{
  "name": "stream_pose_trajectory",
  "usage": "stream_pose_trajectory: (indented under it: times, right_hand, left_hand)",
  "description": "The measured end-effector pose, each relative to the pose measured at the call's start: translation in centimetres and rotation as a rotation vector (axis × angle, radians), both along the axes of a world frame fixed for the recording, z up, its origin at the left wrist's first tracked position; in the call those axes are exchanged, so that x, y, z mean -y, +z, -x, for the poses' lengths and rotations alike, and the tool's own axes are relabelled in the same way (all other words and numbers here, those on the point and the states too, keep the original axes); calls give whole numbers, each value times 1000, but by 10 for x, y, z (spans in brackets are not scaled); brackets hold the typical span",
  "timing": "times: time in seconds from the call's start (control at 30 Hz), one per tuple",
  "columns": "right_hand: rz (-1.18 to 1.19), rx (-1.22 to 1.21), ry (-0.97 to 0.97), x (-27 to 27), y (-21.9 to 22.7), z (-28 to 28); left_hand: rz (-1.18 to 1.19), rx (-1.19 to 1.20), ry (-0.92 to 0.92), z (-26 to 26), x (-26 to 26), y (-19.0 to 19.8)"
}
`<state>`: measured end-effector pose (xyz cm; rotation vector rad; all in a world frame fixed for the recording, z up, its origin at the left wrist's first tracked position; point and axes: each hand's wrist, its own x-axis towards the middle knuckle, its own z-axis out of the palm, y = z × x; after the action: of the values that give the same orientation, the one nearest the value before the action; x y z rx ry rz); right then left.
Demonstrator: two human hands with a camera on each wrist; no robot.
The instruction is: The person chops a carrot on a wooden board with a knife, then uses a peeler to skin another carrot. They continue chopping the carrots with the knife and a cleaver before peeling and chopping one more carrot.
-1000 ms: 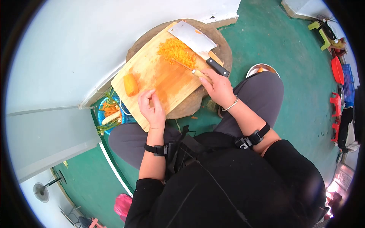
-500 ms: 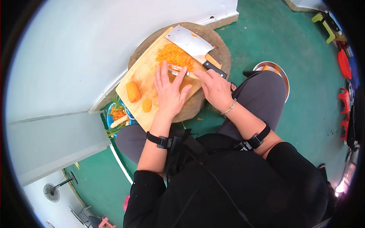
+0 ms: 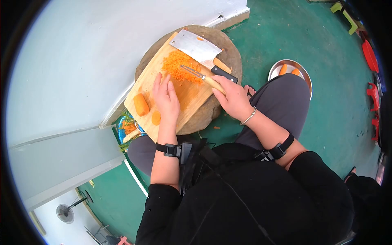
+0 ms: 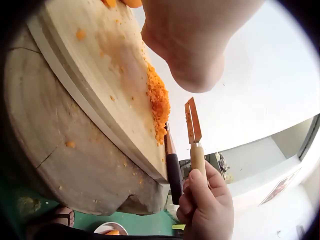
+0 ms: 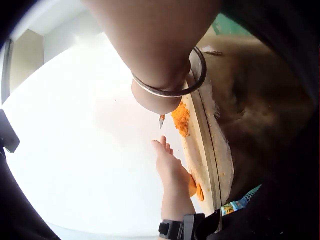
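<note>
Here the right hand (image 3: 232, 98) grips a wooden-handled peeler (image 3: 202, 76), blade over the grated carrot (image 3: 176, 64). The left hand (image 3: 165, 98) lies flat, fingers straight, on the cutting board (image 3: 192, 96), probably steadying it; keep fingertips behind the blade.

No readable text, labels or numbers anywhere.

A slim metal grater blade on a pale wooden handle (image 3: 204, 77) sits gripped at the handle, blade slanting away from the grip over a loose heap of grated orange carrot (image 3: 176, 65).
</note>
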<state>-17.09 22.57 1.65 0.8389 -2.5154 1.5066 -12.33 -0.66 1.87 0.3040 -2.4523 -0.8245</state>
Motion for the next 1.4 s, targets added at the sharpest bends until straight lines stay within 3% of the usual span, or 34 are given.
stream_pose_trajectory:
  times: [0.1, 0.17, 0.2, 0.27, 0.53, 0.63, 0.73, 0.93, 1.0, 1.03, 1.1, 1.13, 1.2, 1.4]
  right_hand:
    - [157, 148, 66, 5, -13, 0]
    - [371, 628, 149, 10, -15, -2]
    - [367, 626, 153, 11, -11, -2]
    - [501, 937, 189, 13, 1, -3]
    - [520, 1147, 275, 23, 9, -11]
    - [410, 1126, 330, 28, -1, -18]
    - [330, 1092, 353, 29, -7, -20]
    - [329, 921, 325, 27, -29, -22]
    - [182, 789, 289, 26, -30, -21]
    - [158, 787, 305, 24, -28, -22]
    - [55, 304, 240, 23, -24, -24]
    - [38, 299, 253, 22, -22, -24]
    - [-103, 112, 249, 20, -17, -24]
    - [-248, 47, 336, 20, -6, -31]
  left_hand:
    - [-82, 56, 66, -9, 0, 4]
    - [49, 24, 96, -17, -4, 9]
    - [47, 20, 100, -23, -4, 10]
    - [61, -17, 131, -38, 0, 13]
    - [3, 82, 317, -132, 24, 1]
    - [-49, 121, 353, -132, 26, -5]
    - [47, 136, 363, -120, 30, -12]
    - [-20, 135, 200, -93, 11, -20]
    - [107, 79, 41, -80, -3, -19]
    - [92, 74, 63, -75, -11, -18]
    - [3, -9, 35, -66, -21, -17]
    - [-11, -17, 51, -66, -23, -20]
    - [-278, -46, 80, -67, -26, -24]
    - [-165, -8, 50, -71, -21, -23]
